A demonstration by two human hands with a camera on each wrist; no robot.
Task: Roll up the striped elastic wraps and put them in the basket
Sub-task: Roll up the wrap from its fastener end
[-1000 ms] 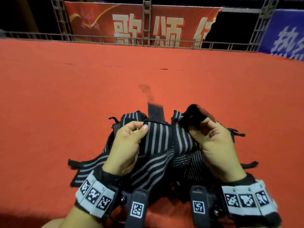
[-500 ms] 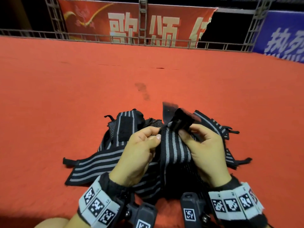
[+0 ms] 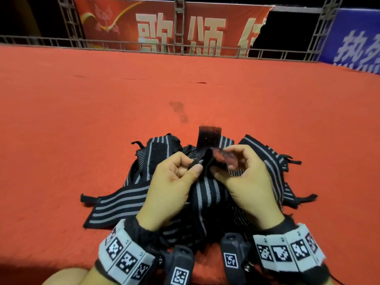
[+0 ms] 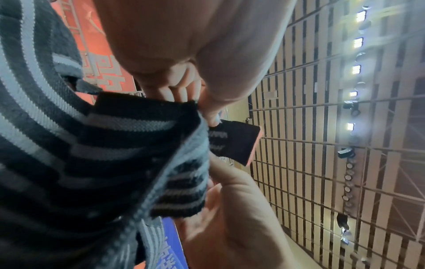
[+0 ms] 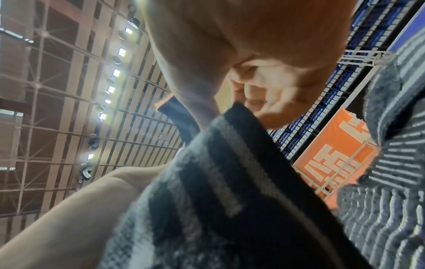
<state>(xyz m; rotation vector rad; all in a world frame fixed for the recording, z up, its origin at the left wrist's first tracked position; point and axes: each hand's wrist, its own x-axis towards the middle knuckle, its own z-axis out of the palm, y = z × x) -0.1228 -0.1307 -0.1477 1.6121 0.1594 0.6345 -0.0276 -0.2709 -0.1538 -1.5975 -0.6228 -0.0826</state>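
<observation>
A red carpet point(image 3: 102, 124) is stretching away to a metal rail point(image 3: 144, 47) hung with banners point(image 3: 174, 27); this floor is carrying the work. Just under the fingers a heap of wraps point(image 3: 123, 204) is lying spread and unrolled, straps trailing to both sides. The left hand point(image 3: 170, 194) is pinching one edge of a wrap point(image 3: 207, 194) between thumb and forefinger point(image 3: 185, 163), fingers curled. The right hand point(image 3: 246, 182) is gripping the same wrap just across from it, fingers curled over the black end patch point(image 3: 223, 159), which is folding toward the left thumb. The held wrap is rising from the heap, between the two hands; the wrist views are showing its striped band point(image 4: 128, 125) taut between the thumbs. Judging by this, rolling is only beginning: no finished roll is showing, and no basket is in view, so nearly all of the task appears to be remaining. Beyond the fingertips the carpet is lying bare as far as the rail, and to either side likewise, giving free room; the loose straps nearest the palms could be snagging the roll.
</observation>
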